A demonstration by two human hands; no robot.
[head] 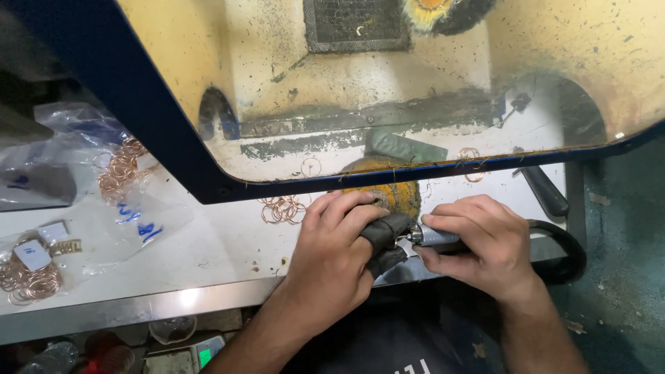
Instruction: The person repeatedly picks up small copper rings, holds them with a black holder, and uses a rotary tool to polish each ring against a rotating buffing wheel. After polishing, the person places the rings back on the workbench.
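Nearest the lens, two bare forearms rising from the lower edge over dark clothing. Left hand [332,260] closed around a dark cloth pad [385,239], thumb and fingers wrapped tight over it; whatever sits inside the pad hidden from view. Right hand [478,246] curled shut on a slim metal rotary handpiece [433,237], fingers pinched along its barrel, tip pointing left and meeting the cloth pad right at the left hand's fingertips. Black hose [564,253] looping away behind the right hand. Just above the two grips, touching the left fingers or nearly so, a round yellow bristle buffing wheel [395,194], partly under the blue frame [173,149] of a scratched, dust-coated clear shield [429,90]. To the left of the left hand's grip, near it, a small heap of copper-coloured wire rings [282,208] on the white bench top [208,242]. Further left, well apart from both hands, more copper rings in clear plastic bags [121,170], and another bagged bundle with a paper tag [28,273] at the far left edge. Above and right of the right hand, a black tool handle [544,190] lying on the bench.
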